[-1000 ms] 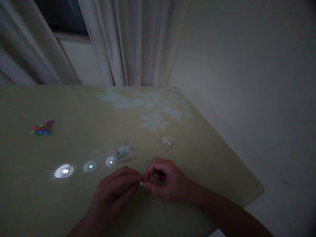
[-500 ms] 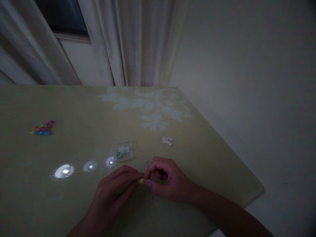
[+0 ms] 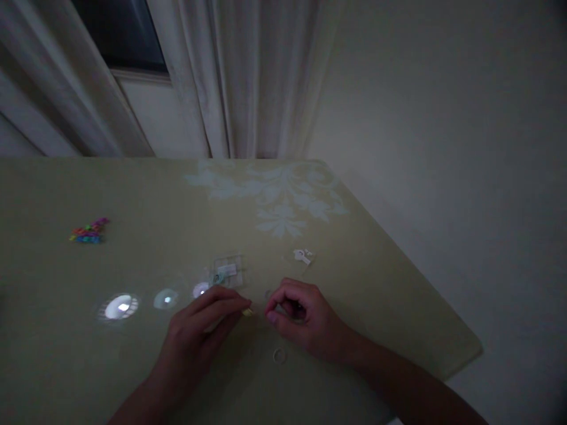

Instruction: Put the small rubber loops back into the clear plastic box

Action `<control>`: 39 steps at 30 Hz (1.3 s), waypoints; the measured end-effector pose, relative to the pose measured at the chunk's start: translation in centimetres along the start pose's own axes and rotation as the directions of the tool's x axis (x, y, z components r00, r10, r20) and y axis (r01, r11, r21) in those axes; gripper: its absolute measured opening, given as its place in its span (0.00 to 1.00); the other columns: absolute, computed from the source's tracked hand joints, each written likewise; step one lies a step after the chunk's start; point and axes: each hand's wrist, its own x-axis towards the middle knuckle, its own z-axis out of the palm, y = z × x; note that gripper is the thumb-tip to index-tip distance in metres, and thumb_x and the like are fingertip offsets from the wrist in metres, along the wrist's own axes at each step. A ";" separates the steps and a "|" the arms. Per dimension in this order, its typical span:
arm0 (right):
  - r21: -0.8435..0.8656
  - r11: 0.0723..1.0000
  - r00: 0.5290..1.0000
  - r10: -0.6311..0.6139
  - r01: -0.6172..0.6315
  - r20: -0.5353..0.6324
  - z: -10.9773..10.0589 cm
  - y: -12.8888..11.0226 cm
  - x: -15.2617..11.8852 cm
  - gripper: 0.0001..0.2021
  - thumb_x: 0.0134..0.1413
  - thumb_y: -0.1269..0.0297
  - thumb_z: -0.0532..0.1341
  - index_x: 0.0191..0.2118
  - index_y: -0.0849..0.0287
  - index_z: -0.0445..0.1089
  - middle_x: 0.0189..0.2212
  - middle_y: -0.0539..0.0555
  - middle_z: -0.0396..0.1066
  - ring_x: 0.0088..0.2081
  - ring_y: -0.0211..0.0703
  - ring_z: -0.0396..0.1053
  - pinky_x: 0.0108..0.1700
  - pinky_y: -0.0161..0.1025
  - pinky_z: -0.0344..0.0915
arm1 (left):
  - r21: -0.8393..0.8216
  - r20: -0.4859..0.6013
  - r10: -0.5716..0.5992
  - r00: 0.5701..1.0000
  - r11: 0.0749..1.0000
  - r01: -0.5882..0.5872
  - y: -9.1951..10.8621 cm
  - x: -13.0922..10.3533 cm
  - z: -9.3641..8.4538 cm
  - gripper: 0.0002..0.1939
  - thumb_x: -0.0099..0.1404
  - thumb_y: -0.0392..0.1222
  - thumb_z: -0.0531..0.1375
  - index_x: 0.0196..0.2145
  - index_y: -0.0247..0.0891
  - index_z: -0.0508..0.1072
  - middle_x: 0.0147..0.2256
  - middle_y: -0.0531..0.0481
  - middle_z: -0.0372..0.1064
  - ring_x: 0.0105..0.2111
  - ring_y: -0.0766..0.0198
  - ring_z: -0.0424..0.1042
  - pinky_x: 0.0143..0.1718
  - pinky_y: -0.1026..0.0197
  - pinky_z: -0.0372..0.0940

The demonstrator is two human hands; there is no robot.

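Left hand (image 3: 195, 330) grips yellow piece (image 3: 247, 311); right hand (image 3: 312, 319) apart

My left hand pinches the small yellow piece at its fingertips, low over the counter (image 3: 155, 242). My right hand is beside it, thumb and forefinger brought close together; the view is dim, and I cannot tell whether they hold anything fine. A pale ring (image 3: 279, 356) lies nearer me, the clear box (image 3: 241, 274) just beyond my left hand, and a white piece (image 3: 302, 255) beyond my right. Assessment: handling of the yellow piece is in hand; any further move calls for a light, steady pinch and precise fingertip alignment.
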 end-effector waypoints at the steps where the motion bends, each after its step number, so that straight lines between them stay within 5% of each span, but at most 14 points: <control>1: 0.000 1.000 1.000 0.010 -0.010 -0.018 -0.1 0.1 0.1 0.04 0.60 0.65 0.68 0.36 0.60 0.78 0.26 0.45 0.59 0.27 0.33 0.57 0.28 0.32 0.54 | 0.065 -0.040 -0.006 0.999 0.998 0.009 -0.5 0.4 -0.6 0.10 0.74 0.37 0.61 0.46 0.48 0.81 0.40 0.52 0.80 0.38 0.65 0.81 0.39 0.68 0.73; 5: 0.016 0.999 0.997 0.041 -0.040 -0.072 -0.8 0.6 0.6 0.07 0.62 0.62 0.67 0.37 0.60 0.78 0.26 0.45 0.60 0.26 0.33 0.56 0.27 0.33 0.54 | 0.294 -0.090 -0.071 0.993 0.951 0.094 -2.6 2.7 -3.2 0.11 0.75 0.46 0.59 0.43 0.44 0.83 0.40 0.49 0.81 0.36 0.60 0.82 0.39 0.62 0.73; 9: 0.000 1.000 0.991 0.012 -0.012 -0.134 -1.6 0.8 1.1 0.07 0.63 0.61 0.66 0.37 0.60 0.78 0.25 0.45 0.58 0.25 0.34 0.55 0.28 0.34 0.54 | 0.481 0.103 -0.186 0.977 0.869 0.115 -3.8 5.0 -4.2 0.18 0.77 0.44 0.53 0.42 0.41 0.83 0.42 0.44 0.81 0.38 0.56 0.82 0.39 0.57 0.72; 14: -0.170 0.984 0.980 -0.078 0.047 -0.184 -2.9 1.6 1.9 0.06 0.63 0.65 0.65 0.38 0.60 0.78 0.25 0.45 0.60 0.27 0.35 0.58 0.32 0.35 0.56 | 0.694 0.336 -0.313 0.888 0.720 -0.010 -3.3 7.4 -3.2 0.17 0.71 0.29 0.53 0.44 0.38 0.82 0.44 0.40 0.79 0.44 0.48 0.80 0.41 0.53 0.71; 21: -0.497 0.867 0.992 0.095 -0.042 0.082 -3.9 2.2 2.5 0.04 0.57 0.73 0.70 0.38 0.60 0.81 0.31 0.50 0.71 0.33 0.38 0.67 0.38 0.35 0.57 | 0.794 0.405 -0.359 0.841 0.594 -0.128 -2.9 8.1 -3.0 0.19 0.68 0.22 0.52 0.45 0.36 0.80 0.47 0.38 0.78 0.49 0.45 0.78 0.46 0.51 0.71; 27: -0.548 0.837 0.978 0.107 0.009 0.180 -3.5 2.4 2.2 0.04 0.60 0.68 0.70 0.41 0.59 0.81 0.35 0.51 0.74 0.35 0.39 0.68 0.39 0.35 0.58 | 0.799 0.399 -0.356 0.845 0.587 -0.130 -3.3 7.9 -3.1 0.19 0.67 0.22 0.52 0.44 0.34 0.80 0.45 0.37 0.79 0.48 0.44 0.78 0.47 0.49 0.72; 33: -0.564 0.826 0.973 0.121 0.012 0.198 -3.3 2.8 2.1 0.04 0.61 0.67 0.69 0.42 0.58 0.80 0.36 0.51 0.74 0.36 0.39 0.68 0.38 0.35 0.57 | 0.735 0.391 -0.362 0.846 0.676 -0.051 -3.9 7.7 -3.2 0.20 0.65 0.21 0.54 0.44 0.37 0.81 0.46 0.39 0.79 0.48 0.49 0.78 0.48 0.53 0.71; 39: -0.554 0.833 0.971 0.134 -0.001 0.199 -3.2 3.0 2.0 0.06 0.60 0.67 0.70 0.43 0.58 0.79 0.36 0.51 0.74 0.35 0.39 0.68 0.38 0.35 0.56 | 0.725 0.338 -0.345 0.876 0.689 -0.008 -3.1 7.2 -3.4 0.24 0.65 0.24 0.53 0.52 0.37 0.79 0.51 0.37 0.78 0.51 0.47 0.77 0.51 0.49 0.72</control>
